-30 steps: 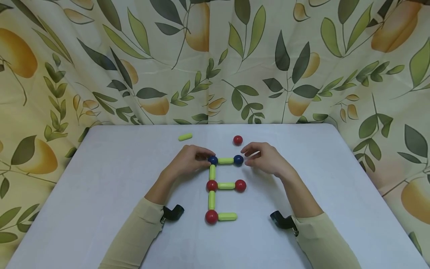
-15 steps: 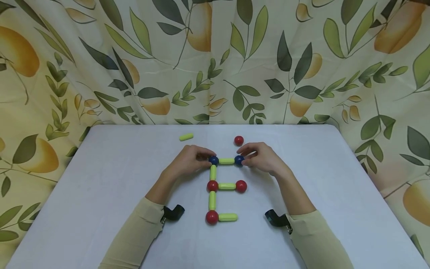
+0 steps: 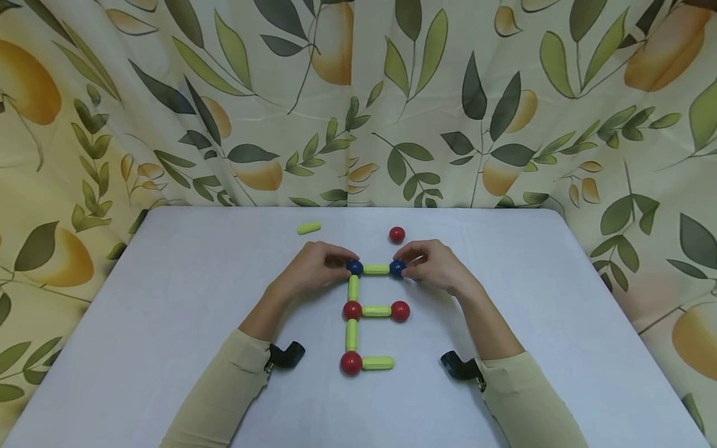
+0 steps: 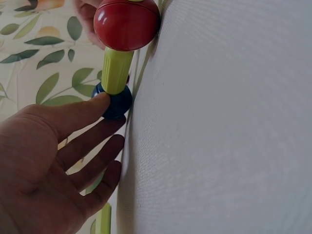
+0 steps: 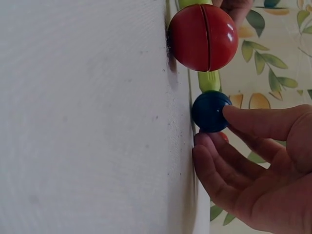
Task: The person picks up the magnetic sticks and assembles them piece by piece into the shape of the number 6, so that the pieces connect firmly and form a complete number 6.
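On the white table lies a joined figure of balls and lime-green rods. My left hand pinches the blue ball at its far left corner between thumb and index finger, as the left wrist view also shows. At the far right end my right hand pinches another blue ball with thumb and fingers. A green rod joins the two blue balls. Nearer come a red ball with a rod to a second red ball, then a near red ball bearing a rod with a free right end.
A loose green rod lies near the table's back edge, left of the figure. One loose red ball sits behind the right blue ball. Behind the white table hangs a curtain printed with leaves and fruit.
My right hand has moved left, from just beside the right blue ball to a pinch on it. The left hand has stayed on the left blue ball.
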Demonstrator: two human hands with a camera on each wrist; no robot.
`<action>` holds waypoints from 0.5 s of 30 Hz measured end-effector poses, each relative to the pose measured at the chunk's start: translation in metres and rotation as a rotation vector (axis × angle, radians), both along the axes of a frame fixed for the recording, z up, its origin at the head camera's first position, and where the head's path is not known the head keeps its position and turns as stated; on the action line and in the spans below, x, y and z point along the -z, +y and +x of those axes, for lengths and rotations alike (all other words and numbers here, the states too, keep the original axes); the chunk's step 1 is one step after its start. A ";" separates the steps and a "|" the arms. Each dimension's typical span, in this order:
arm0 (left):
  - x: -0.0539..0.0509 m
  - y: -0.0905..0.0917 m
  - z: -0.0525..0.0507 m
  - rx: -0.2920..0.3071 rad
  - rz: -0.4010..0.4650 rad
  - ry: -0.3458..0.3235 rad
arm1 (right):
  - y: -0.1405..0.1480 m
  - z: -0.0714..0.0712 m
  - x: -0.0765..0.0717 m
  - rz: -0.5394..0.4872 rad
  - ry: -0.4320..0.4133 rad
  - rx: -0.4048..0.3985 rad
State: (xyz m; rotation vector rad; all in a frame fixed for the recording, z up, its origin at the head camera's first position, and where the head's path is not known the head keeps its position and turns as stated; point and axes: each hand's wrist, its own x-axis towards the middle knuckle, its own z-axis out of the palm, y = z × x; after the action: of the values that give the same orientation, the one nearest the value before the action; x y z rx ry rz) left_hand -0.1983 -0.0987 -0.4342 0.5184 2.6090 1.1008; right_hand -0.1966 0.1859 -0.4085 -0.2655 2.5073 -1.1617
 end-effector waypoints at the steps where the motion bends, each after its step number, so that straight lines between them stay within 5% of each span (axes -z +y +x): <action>1: 0.000 0.000 0.000 0.002 0.002 0.002 | 0.000 0.000 0.000 0.002 0.001 0.000; 15: -0.001 -0.005 -0.001 0.044 0.024 0.002 | -0.001 0.002 -0.001 -0.004 -0.015 0.019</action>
State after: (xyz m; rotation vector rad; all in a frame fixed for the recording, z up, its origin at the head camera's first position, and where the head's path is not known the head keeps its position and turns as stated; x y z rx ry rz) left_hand -0.1998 -0.1033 -0.4336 0.5801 2.5759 1.1196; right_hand -0.1945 0.1848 -0.4072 -0.2339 2.4994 -1.1718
